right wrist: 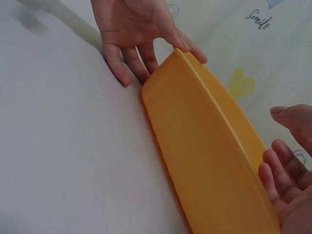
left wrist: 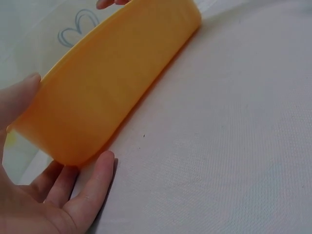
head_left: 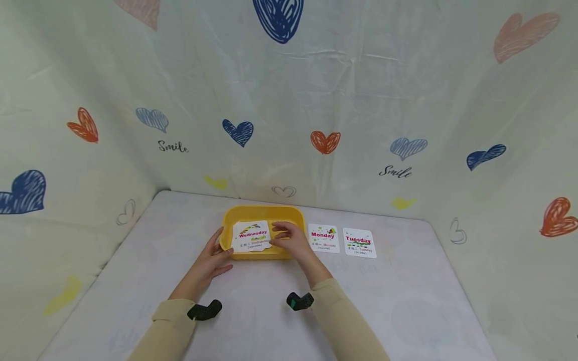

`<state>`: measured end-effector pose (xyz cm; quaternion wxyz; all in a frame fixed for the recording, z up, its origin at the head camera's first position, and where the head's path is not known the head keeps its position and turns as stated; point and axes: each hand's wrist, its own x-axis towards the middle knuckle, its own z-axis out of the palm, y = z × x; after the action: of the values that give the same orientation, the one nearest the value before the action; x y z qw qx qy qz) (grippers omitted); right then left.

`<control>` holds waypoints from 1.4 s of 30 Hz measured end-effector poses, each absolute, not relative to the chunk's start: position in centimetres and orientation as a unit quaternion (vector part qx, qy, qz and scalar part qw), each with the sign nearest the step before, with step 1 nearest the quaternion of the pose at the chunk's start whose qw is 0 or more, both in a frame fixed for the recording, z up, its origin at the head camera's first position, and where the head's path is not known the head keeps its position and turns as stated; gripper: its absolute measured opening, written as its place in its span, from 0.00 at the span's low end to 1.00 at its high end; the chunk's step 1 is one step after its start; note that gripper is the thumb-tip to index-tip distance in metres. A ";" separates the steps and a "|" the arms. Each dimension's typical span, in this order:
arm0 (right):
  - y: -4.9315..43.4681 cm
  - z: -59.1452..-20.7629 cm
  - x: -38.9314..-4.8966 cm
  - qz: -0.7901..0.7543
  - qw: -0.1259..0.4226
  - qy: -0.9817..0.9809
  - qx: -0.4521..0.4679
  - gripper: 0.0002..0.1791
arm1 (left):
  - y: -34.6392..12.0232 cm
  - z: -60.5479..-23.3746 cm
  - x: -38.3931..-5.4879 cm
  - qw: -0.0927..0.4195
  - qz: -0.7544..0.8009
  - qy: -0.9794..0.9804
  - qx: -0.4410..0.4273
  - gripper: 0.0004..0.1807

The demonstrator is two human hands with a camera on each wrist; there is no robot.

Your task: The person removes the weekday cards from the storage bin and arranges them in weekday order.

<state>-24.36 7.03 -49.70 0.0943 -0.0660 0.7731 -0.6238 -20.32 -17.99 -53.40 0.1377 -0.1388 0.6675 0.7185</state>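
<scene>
A yellow plastic tray (head_left: 295, 214) sits toward the back of the table. In it lies a white "Wednesday" card (head_left: 251, 236), at the left side. My left hand (head_left: 212, 258) grips the tray's left end, thumb over the rim and fingers at the outer wall, as the left wrist view shows with the thumb (left wrist: 22, 97). Over the tray's right half is my right hand (head_left: 290, 239), its fingertips close to the card's right edge. In the right wrist view the right hand (right wrist: 295, 178) has thumb and fingers apart with nothing between them. The tray wall hides the card there.
To the right of the tray a "Monday" card (head_left: 323, 238) and a "Tuesday" card (head_left: 359, 242) lie face up side by side on the white table (head_left: 406, 301). A heart-printed curtain (head_left: 280, 100) hangs behind the table's back edge.
</scene>
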 end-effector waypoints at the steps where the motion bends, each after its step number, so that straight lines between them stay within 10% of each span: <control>1: 6.9 -49.6 -24.4 -0.619 0.098 0.777 -0.064 0.25 | -18.0 -53.4 -20.3 0.139 0.719 0.667 -0.140 0.46; 42: 5.1 -51.7 -29.0 -0.516 0.224 0.826 -0.028 0.28 | -17.9 -53.3 -20.4 0.137 0.724 0.659 -0.152 0.46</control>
<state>-29.02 5.12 -51.66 0.2241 -0.0278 0.8261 -0.5163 -20.42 -17.90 -53.35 0.1368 -0.1515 0.6588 0.7241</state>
